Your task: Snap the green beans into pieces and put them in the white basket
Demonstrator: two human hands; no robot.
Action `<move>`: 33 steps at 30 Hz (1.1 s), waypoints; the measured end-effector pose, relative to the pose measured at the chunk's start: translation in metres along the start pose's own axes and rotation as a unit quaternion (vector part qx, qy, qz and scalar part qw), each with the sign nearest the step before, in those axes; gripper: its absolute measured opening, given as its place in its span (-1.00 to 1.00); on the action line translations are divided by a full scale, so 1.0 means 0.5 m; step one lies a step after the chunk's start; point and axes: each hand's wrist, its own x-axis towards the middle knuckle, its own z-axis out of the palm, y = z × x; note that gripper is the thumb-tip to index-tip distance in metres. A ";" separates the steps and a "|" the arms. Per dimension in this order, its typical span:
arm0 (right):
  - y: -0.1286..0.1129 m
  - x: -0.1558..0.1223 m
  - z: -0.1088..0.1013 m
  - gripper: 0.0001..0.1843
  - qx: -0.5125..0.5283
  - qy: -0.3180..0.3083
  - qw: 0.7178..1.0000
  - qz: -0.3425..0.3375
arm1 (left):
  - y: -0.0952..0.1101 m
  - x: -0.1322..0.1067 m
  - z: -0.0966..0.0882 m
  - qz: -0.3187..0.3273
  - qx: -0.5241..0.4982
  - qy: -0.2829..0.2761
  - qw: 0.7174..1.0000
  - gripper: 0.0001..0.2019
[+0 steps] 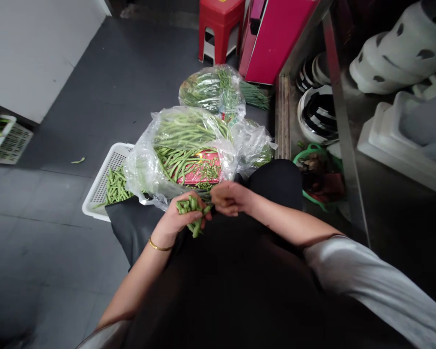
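1. Bean pcs. (189, 207): short, green, bundled in my L hand (175, 217), just L of ctr. on my feed.
2. Handling (my est.): light, firm, apt to snap under a hard bend; smooth skins, so pcs. may slip from a loose bundle.
3. Grip pt.: I'd hold round the bundle's middle, thumb across, min. pressure.
4. L fingers: wrapped round the pcs. R hand (228, 198): just beside, approx. 2 to 3 o'clock, fingers curled in; can't tell if they pinch anything.
5. Long beans (178, 160): approx. 12 o'clock, in clear bag (140, 160); look bendy, so I'd take one near its end.
6. White basket (102, 174): 9 to 10 o'clock, w/ cut beans (116, 186).
7. Red stool (220, 24): 12 o'clock, well apart.
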 end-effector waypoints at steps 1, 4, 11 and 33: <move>-0.013 0.009 -0.020 -0.57 -0.002 0.053 0.998 -0.042 | 0.004 0.002 -0.008 0.024 -0.022 0.006 0.999 -0.78; -0.031 0.047 -0.087 -0.73 -0.184 0.236 0.946 -0.124 | 0.007 0.011 -0.035 0.092 -0.098 0.052 0.990 -0.73; 0.092 0.103 -0.099 -0.79 -0.737 -0.121 0.651 0.136 | -0.017 0.017 -0.052 0.028 -0.155 0.073 0.985 -0.74; 0.069 0.053 -0.024 -0.85 -0.559 0.175 0.763 -0.274 | -0.012 0.147 -0.037 -0.002 -0.139 0.263 0.955 -0.77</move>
